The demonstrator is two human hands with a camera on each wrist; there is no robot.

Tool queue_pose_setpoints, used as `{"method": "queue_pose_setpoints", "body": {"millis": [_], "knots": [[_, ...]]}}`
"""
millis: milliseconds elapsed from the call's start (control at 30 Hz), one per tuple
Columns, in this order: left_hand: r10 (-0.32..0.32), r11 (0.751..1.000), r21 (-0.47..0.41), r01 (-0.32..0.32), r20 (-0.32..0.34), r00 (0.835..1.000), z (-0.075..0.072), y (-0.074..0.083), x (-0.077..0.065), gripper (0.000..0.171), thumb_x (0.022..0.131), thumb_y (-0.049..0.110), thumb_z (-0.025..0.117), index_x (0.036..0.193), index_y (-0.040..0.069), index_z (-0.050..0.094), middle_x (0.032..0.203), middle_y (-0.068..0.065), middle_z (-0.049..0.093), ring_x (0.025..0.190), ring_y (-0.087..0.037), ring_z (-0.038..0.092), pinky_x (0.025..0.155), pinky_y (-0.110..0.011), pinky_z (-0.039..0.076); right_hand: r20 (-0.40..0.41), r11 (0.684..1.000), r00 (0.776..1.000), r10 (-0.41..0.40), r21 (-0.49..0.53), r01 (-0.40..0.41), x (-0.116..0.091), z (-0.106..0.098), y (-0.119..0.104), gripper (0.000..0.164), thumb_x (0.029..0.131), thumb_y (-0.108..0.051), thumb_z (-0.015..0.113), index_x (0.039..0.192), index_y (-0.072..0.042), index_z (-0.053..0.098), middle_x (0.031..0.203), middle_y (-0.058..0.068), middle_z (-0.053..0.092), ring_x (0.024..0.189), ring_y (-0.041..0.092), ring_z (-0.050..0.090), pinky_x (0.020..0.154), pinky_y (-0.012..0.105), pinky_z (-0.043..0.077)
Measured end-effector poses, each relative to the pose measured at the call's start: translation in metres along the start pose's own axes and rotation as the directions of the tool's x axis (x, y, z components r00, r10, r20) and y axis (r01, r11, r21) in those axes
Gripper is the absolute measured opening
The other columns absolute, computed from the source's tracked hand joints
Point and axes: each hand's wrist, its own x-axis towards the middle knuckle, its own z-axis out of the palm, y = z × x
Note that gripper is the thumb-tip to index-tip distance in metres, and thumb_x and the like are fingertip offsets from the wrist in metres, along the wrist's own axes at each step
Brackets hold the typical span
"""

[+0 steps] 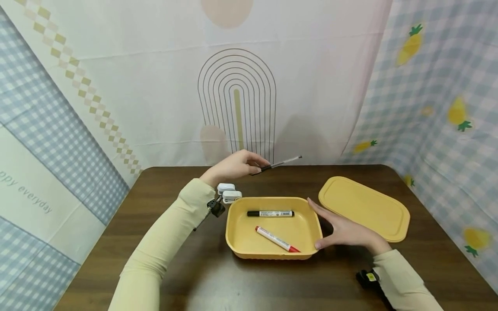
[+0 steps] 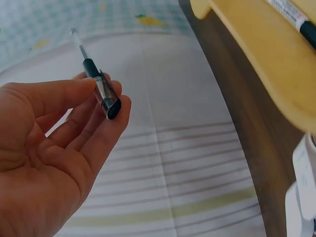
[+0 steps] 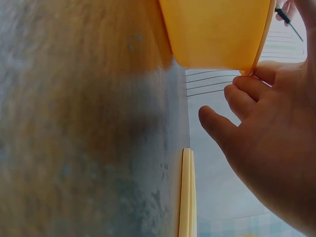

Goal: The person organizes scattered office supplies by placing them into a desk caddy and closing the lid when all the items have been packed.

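Note:
My left hand (image 1: 243, 164) pinches a clear pen with black parts (image 1: 281, 163) between thumb and fingers, above the far side of the table. The left wrist view shows the capped end of the pen (image 2: 102, 89) at the fingertips. My right hand (image 1: 346, 230) touches the right rim of a yellow box (image 1: 231, 229), thumb and index finger spread along it. Inside the box lie a black marker (image 1: 271, 213) and a white marker with red ends (image 1: 277, 239). In the right wrist view, fingers of the right hand (image 3: 269, 116) meet the box rim (image 3: 264, 37).
A yellow lid (image 1: 365, 209) lies flat to the right of the box, behind the right hand. Two white stapler-like items (image 1: 229, 193) sit at the box's far left corner. The brown table (image 1: 186, 268) ends at a patterned cloth backdrop (image 1: 163, 86).

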Motion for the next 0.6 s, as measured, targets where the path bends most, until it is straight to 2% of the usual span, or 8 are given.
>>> {"method": "queue_pose_setpoints", "body": {"millis": [133,267,433,600], "knots": [[0.04,0.998,0.04,-0.043,0.076,0.996,0.009,0.008,0.004,0.031,0.101,0.008,0.06,0.13,0.01,0.068,0.126,-0.004,0.068,0.109,-0.014,0.065,0.088,-0.029,0.053,-0.003,1.0,1.0,-0.007,0.001,0.007,0.0,-0.001,0.001,0.119,0.078,-0.036,0.088,0.163,-0.032,0.004,0.168,0.01,0.01,0.149,0.033,0.018,0.11,0.064,0.028],[0.059,0.996,0.053,-0.067,0.137,0.989,0.018,0.011,0.006,0.029,0.101,0.006,0.06,0.128,0.008,0.069,0.12,-0.006,0.071,0.106,-0.016,0.067,0.086,-0.027,0.054,-0.001,1.0,1.0,-0.017,-0.017,0.017,0.001,-0.001,0.003,0.119,0.079,-0.037,0.087,0.164,-0.028,0.005,0.168,0.01,0.011,0.149,0.032,0.019,0.111,0.062,0.029],[0.09,0.989,0.099,-0.11,0.187,0.978,0.027,0.015,0.006,0.029,0.1,0.006,0.061,0.127,0.008,0.07,0.118,-0.002,0.071,0.105,-0.01,0.066,0.089,-0.025,0.052,-0.002,1.0,1.0,-0.016,-0.024,0.016,0.0,0.002,0.002,0.119,0.078,-0.037,0.087,0.164,-0.024,0.006,0.168,0.01,0.011,0.149,0.032,0.019,0.111,0.062,0.029],[0.083,0.983,0.137,-0.12,0.25,0.965,0.033,0.016,0.006,0.028,0.1,0.005,0.061,0.126,0.009,0.07,0.122,-0.003,0.07,0.109,-0.009,0.065,0.092,-0.024,0.051,-0.011,1.0,1.0,-0.003,-0.021,0.003,-0.003,0.003,-0.003,0.118,0.078,-0.038,0.087,0.164,-0.024,0.007,0.168,0.01,0.011,0.149,0.032,0.019,0.111,0.063,0.028]]}}
